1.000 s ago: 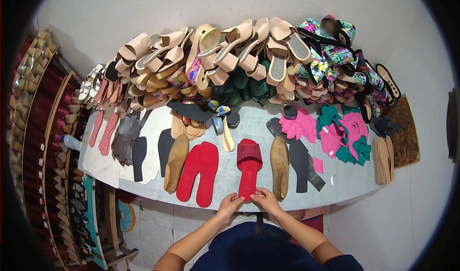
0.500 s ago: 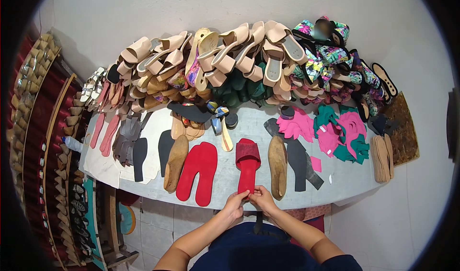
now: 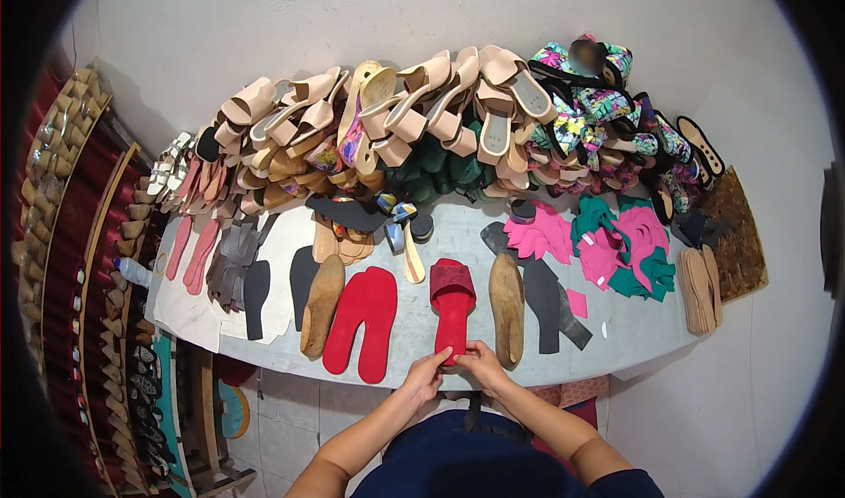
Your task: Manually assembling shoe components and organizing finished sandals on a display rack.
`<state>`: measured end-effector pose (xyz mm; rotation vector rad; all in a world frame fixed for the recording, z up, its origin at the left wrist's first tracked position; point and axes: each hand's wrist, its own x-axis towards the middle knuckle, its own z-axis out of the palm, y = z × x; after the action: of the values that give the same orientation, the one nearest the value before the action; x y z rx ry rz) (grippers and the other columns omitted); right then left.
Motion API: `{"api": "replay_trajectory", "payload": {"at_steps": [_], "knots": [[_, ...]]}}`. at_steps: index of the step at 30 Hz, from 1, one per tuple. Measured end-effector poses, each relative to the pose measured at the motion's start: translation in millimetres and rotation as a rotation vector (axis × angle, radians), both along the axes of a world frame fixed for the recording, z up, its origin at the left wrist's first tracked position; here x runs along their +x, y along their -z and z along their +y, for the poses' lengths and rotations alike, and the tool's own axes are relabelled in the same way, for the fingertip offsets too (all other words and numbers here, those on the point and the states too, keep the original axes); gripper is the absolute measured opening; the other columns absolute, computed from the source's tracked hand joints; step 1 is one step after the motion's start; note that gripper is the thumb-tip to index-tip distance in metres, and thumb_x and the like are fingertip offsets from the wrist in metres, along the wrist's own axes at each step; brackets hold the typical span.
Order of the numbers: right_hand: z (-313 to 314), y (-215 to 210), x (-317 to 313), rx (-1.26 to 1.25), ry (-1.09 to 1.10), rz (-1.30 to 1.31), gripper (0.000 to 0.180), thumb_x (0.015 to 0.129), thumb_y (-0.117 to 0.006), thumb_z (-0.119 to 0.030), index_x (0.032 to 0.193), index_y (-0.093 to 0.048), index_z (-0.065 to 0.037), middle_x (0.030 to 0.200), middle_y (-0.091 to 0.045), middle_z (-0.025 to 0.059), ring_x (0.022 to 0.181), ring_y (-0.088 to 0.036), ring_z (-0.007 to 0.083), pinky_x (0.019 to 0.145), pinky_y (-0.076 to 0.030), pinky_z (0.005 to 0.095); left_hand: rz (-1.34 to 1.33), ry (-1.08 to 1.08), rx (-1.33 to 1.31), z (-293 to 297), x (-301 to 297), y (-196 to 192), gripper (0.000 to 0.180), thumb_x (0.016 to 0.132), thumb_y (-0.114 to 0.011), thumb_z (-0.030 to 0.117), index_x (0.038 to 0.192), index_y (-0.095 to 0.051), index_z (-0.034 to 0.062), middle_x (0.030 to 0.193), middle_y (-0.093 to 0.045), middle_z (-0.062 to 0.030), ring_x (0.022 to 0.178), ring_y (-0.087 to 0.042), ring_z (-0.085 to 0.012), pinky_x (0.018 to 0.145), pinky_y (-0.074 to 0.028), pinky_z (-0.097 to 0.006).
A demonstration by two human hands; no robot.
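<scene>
A red slide sandal with a darker red strap lies at the table's near edge, toe pointing away. My left hand pinches its heel end from the left, and my right hand grips the same end from the right; some fingertips are hidden beneath. Just left of it lies a pair of red soles, joined at the top, with a wooden shoe last beside them. Another wooden last lies right of the sandal, next to dark grey sole pieces.
A tall heap of beige heeled sandals and patterned ones lines the back of the grey table. Pink and green cut pieces and tan soles lie right. Racks of lasts stand at the left.
The view has shifted slightly. Both hands keep their hold on the red sandal's heel end, and the sandal lies in nearly the same place.
</scene>
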<state>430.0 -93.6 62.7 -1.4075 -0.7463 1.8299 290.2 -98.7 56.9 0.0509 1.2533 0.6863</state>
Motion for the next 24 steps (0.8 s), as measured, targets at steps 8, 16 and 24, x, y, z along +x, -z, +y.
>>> {"api": "replay_trajectory", "payload": {"at_steps": [8, 16, 24], "knots": [[50.4, 52.7, 10.2, -0.237, 0.313, 0.73, 0.035, 0.085, -0.041, -0.027, 0.103, -0.047, 0.002, 0.1, -0.056, 0.0144, 0.09, -0.055, 0.0253, 0.085, -0.041, 0.0331, -0.026, -0.05, 0.146, -12.0, -8.1, 8.4, 0.025, 0.076, -0.064, 0.021, 0.091, -0.053, 0.0039, 0.084, -0.058, -0.0036, 0.074, -0.054, -0.0107, 0.067, -0.04, -0.022], [81.0, 44.0, -7.9, -0.225, 0.283, 0.885, 0.053, 0.088, -0.023, -0.048, 0.114, -0.043, -0.006, 0.114, -0.051, 0.0122, 0.102, -0.051, 0.0278, 0.089, -0.038, 0.0407, 0.015, 0.008, 0.242, -23.2, -21.8, 4.8, 0.023, 0.078, -0.061, 0.018, 0.093, -0.054, 0.0018, 0.084, -0.058, -0.0047, 0.074, -0.054, -0.0098, 0.063, -0.04, -0.02], [118.5, -12.9, -72.7, -0.126, 0.016, 0.958, 0.053, 0.089, -0.024, -0.047, 0.126, -0.034, -0.01, 0.12, -0.047, 0.0087, 0.111, -0.045, 0.0246, 0.095, -0.035, 0.0391, 0.059, -0.197, 0.329, -20.9, -59.2, -17.6, 0.033, 0.078, -0.062, 0.018, 0.104, -0.053, 0.0006, 0.087, -0.058, -0.0033, 0.073, -0.055, -0.0073, 0.062, -0.043, -0.017]]}}
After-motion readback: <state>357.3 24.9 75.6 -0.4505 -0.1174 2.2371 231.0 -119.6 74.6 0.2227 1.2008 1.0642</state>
